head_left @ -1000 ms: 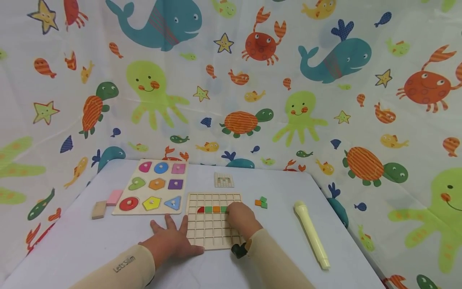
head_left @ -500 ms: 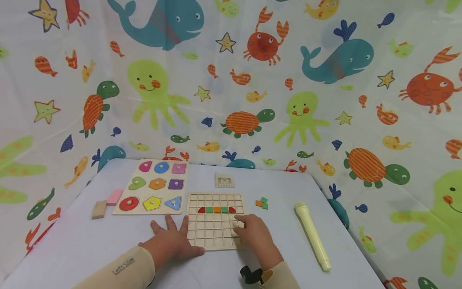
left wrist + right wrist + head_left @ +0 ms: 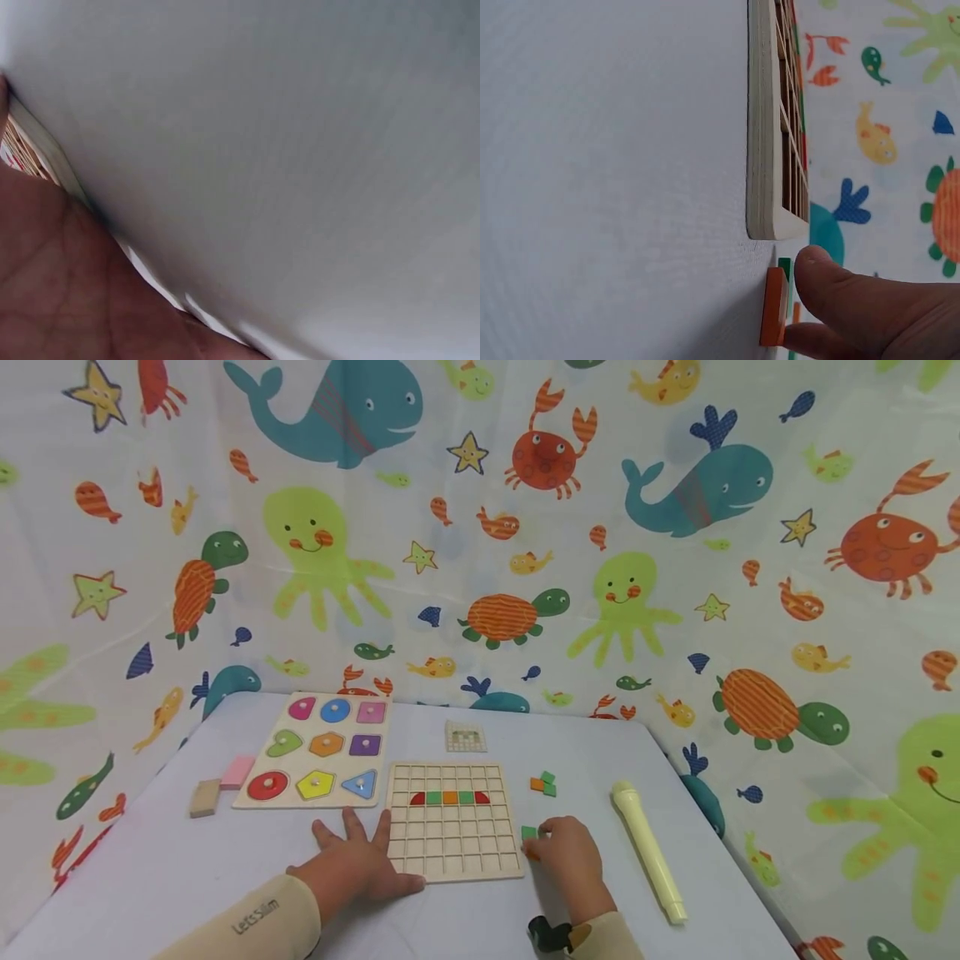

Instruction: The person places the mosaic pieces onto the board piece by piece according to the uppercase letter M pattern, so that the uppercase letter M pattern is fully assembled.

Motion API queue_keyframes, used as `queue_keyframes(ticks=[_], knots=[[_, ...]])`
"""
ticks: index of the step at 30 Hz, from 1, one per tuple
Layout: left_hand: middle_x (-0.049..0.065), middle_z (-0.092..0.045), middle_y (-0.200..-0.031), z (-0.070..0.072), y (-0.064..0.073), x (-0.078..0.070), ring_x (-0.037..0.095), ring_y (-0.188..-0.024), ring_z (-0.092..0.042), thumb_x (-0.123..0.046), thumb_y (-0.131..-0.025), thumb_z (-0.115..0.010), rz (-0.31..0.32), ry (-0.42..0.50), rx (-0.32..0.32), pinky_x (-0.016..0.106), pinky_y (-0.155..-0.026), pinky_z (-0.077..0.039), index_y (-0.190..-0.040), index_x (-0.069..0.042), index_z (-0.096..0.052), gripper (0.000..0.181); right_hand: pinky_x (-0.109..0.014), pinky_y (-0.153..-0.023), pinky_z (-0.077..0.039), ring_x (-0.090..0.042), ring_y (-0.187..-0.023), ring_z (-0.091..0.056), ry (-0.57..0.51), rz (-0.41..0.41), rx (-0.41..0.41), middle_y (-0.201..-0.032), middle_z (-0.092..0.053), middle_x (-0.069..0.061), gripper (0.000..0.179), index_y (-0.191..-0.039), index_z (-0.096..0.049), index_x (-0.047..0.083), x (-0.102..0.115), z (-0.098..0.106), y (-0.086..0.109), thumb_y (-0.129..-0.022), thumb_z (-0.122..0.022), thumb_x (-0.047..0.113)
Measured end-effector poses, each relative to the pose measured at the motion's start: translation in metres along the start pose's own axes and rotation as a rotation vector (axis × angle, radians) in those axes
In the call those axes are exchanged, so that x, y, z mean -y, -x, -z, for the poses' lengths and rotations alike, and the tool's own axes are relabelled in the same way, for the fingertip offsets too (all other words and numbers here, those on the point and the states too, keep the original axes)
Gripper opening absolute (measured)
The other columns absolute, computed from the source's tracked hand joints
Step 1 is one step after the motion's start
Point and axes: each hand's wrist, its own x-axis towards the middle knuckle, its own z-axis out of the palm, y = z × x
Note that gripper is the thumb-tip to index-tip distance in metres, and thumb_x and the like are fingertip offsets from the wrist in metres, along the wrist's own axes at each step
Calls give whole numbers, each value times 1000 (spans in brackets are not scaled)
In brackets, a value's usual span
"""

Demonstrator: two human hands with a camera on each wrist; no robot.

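In the head view my left hand [image 3: 358, 862] lies with spread fingers at the left edge of a wooden grid board [image 3: 453, 839], the thumb along its near corner. One row of the board holds red, green and orange tiles [image 3: 450, 797]. My right hand [image 3: 572, 860] is off the board's right side, low over a small orange square tile [image 3: 774, 307]. One fingertip is right at that tile's end in the right wrist view, and the thumb [image 3: 821, 274] stands apart above it. A green tile [image 3: 528, 832] lies just beyond. The left wrist view shows mostly palm [image 3: 67, 277] and tabletop.
Farther back lie several loose green and orange tiles [image 3: 549, 790] and a small patterned card [image 3: 465, 737]. A shape puzzle board [image 3: 300, 758] is at the back left, with pink [image 3: 238, 771] and tan [image 3: 205, 797] blocks beside it. A pale yellow stick [image 3: 648, 852] lies right.
My right hand has left a red tile at the row's right end, then moved right off the board to the orange and green tiles. My left hand has stayed in place.
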Motion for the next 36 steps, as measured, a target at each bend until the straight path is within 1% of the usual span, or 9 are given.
queue_keyframes(ticks=[6, 10, 16, 21, 24, 28, 33, 36], knots=[[40, -4, -170, -1, 2, 0, 78, -147, 1, -85, -68, -78, -5, 7, -9, 98, -98, -21, -168, -19, -31, 128, -43, -76, -59, -22, -89, -65, 62, 24, -14, -106, -77, -8, 36, -105, -80, 7, 2, -5, -6, -84, -91, 34], [40, -4, -170, -1, 3, 0, 78, -147, 1, -85, -68, -78, -4, 8, -16, 98, -98, -21, -168, -19, -31, 129, -39, -70, -55, -20, -83, -61, 79, 31, -15, -95, -73, -3, 34, -98, -77, 9, 4, -5, -10, -81, -93, 34], [39, -2, -170, 0, 3, 1, 78, -147, 3, -84, -68, -79, 0, 24, -11, 99, -99, -19, -168, -19, -30, 129, -36, -67, -49, -20, -78, -58, 92, 34, -1, -85, -67, 0, 31, -88, -72, 12, 8, -4, -15, -82, -93, 34], [40, -3, -170, 0, 1, 2, 78, -147, 3, -83, -68, -79, 2, 27, -7, 99, -99, -19, -168, -19, -30, 129, -34, -65, -47, -21, -75, -56, 102, 52, 0, -79, -63, -2, 31, -81, -68, 12, 14, -5, -16, -83, -92, 30], [40, -3, -170, -2, 1, 1, 78, -147, 2, -84, -68, -79, -4, 20, -2, 99, -98, -19, -168, -20, -30, 129, -34, -66, -48, -21, -76, -56, 112, 43, -3, -80, -63, -3, 29, -83, -68, 11, 14, -5, -14, -83, -92, 28], [39, -4, -170, -3, 1, 0, 78, -147, 1, -85, -68, -78, -3, 16, -9, 98, -99, -20, -168, -20, -30, 129, -35, -68, -50, -21, -78, -56, 113, 39, -7, -84, -65, -3, 27, -91, -72, 10, 13, -5, -14, -84, -91, 27], [40, -5, -170, -4, 2, 1, 78, -148, 0, -85, -67, -79, -1, 18, -30, 98, -99, -21, -168, -20, -31, 129, -38, -73, -54, -22, -82, -57, 97, 71, -21, -94, -70, -4, 28, -103, -77, 10, 13, -6, -15, -85, -90, 26], [40, -5, -170, -4, 2, 1, 78, -148, 0, -85, -67, -79, -3, 18, -33, 98, -98, -21, -168, -20, -32, 129, -37, -72, -54, -21, -83, -57, 94, 84, -18, -96, -71, -3, 26, -104, -79, 11, 14, -5, -15, -85, -89, 25]])
